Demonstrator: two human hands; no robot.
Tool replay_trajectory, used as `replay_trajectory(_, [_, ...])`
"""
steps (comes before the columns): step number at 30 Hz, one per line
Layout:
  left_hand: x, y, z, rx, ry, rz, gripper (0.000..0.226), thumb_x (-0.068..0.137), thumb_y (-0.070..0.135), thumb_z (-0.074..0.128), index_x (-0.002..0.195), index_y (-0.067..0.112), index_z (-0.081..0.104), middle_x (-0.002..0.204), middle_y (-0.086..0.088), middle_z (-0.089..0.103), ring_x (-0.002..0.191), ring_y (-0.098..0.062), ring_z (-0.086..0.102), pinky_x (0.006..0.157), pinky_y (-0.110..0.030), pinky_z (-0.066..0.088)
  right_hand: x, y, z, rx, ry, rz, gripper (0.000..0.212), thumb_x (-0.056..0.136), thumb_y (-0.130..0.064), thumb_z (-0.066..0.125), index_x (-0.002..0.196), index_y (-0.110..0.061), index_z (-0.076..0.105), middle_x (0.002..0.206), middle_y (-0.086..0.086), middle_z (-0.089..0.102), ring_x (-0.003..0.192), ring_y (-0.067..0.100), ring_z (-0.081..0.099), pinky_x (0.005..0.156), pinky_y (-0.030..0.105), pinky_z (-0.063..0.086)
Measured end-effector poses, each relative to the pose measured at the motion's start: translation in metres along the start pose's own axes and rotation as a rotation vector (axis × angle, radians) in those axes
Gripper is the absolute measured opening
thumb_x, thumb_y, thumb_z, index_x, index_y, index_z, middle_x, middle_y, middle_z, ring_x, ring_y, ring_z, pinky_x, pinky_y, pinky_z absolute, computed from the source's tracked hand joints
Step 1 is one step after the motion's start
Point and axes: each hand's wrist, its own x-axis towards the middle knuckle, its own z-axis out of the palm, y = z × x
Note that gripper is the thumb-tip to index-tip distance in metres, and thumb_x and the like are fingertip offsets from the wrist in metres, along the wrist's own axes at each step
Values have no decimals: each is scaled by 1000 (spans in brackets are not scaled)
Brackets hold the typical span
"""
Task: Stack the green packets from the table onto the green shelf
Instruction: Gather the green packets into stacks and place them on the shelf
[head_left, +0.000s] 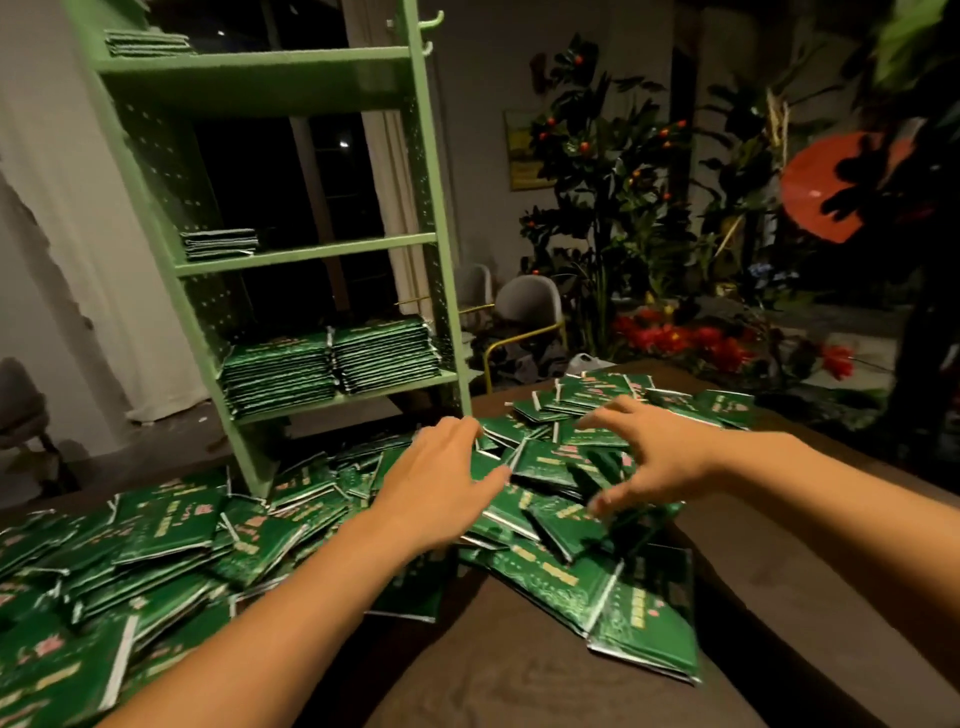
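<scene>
Your two bare forearms reach in from the bottom edge, and between them a bare stretch of the dark brown cloth-covered worktop (519, 670) shows where no packets lie. Your left hand (441, 483) sits with straight, relaxed fingers over the heap, fingertips at a packet edge but gripping nothing. Your right hand (644, 457) hovers spread wide, fingers splayed and slightly hooked above the pile, also holding nothing; it is a little blurred, so whether it touches the top packets I cannot tell.

Both hands frame the same mound, which suggests you mean to gather a bundle from two sides rather than pick singly. The flat glossy green foil packets (550, 467) lie loose and overlapping across the worktop, at all angles, so they will likely slide against each other when squeezed.

Your pale green perforated metal shelf (441, 260) stands just beyond the heap, close enough to reach. Its lowest visible tier holds two neat side-by-side stacks of packets (332, 364), the tiers above only small stacks at the left, so room remains there.
</scene>
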Motion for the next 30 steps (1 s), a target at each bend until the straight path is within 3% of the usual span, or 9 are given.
replay_trajectory(2, [4, 5, 9, 22, -28, -4, 70, 95, 68, 45, 149, 25, 34, 151, 5, 39, 139, -18, 35, 112, -37, 35, -11, 18, 11, 28, -84, 35, 125, 57, -71, 83, 156, -43, 12, 162, -8, 8, 151, 24, 18, 122, 42, 26])
replay_trajectory(5, [13, 8, 20, 68, -39, -38, 82, 93, 75, 39, 156, 24, 26, 161, 4, 29, 148, -18, 26, 120, -37, 25, -20, 38, 28, 36, -139, 31, 142, 48, -71, 87, 155, -50, -4, 165, -13, -13, 154, 21, -1, 124, 44, 14])
replay_trajectory(11, [32, -17, 44, 85, -62, -291, 84, 95, 73, 9, 163, 23, 6, 170, -1, 8, 157, -23, 4, 126, -48, 2, -11, 48, 57, 0, -35, -82, 146, 41, -84, 77, 149, -57, -17, 162, -11, -29, 152, 22, -21, 125, 52, 2])
replay_trajectory(14, [32, -29, 51, 72, -141, -349, 86, 93, 78, 9, 162, 28, 4, 169, 0, 11, 156, -25, 7, 125, -56, 3, -3, 45, 66, 22, 21, -135, 140, 44, -90, 69, 147, -59, -19, 162, -13, -30, 151, 20, -23, 124, 53, -5])
replay_trajectory(18, [22, -34, 53, 131, -70, -289, 82, 89, 81, 19, 155, 33, 30, 144, -3, 37, 138, -27, 31, 118, -51, 24, 2, 27, 85, 77, 53, -149, 128, 54, -97, 57, 151, -54, -15, 165, -12, -13, 154, 19, -7, 124, 52, 9])
replay_trajectory(22, [1, -43, 56, 24, -103, -254, 88, 83, 86, 19, 152, 31, 30, 160, 0, 26, 150, -24, 20, 122, -54, 19, -2, 2, 92, 5, 157, -209, 119, 63, -97, 49, 156, -46, -3, 159, -6, 13, 145, 18, 20, 118, 43, 28])
replay_trajectory(25, [-22, -50, 51, -2, -89, -243, 88, 88, 82, 21, 153, 24, 28, 159, 2, 32, 147, -20, 26, 121, -48, 24, -5, -19, 94, -117, 224, -271, 112, 66, -98, 39, 157, -40, 8, 143, -4, 29, 123, 18, 39, 105, 38, 38])
replay_trajectory(28, [-46, -53, 46, -10, -20, -252, 71, 98, 68, 30, 154, 24, 28, 158, 2, 36, 144, -19, 33, 119, -41, 29, -7, -41, 95, -142, 280, -328, 104, 72, -94, 36, 157, -36, 18, 135, -4, 36, 115, 17, 43, 100, 36, 39])
replay_trajectory(30, [-61, -58, 42, 33, 16, -264, 65, 99, 65, 31, 150, 24, 33, 149, 2, 44, 135, -19, 41, 112, -39, 34, -6, -58, 97, -125, 270, -369, 103, 73, -95, 35, 157, -39, 15, 144, -6, 32, 126, 15, 37, 109, 34, 34])
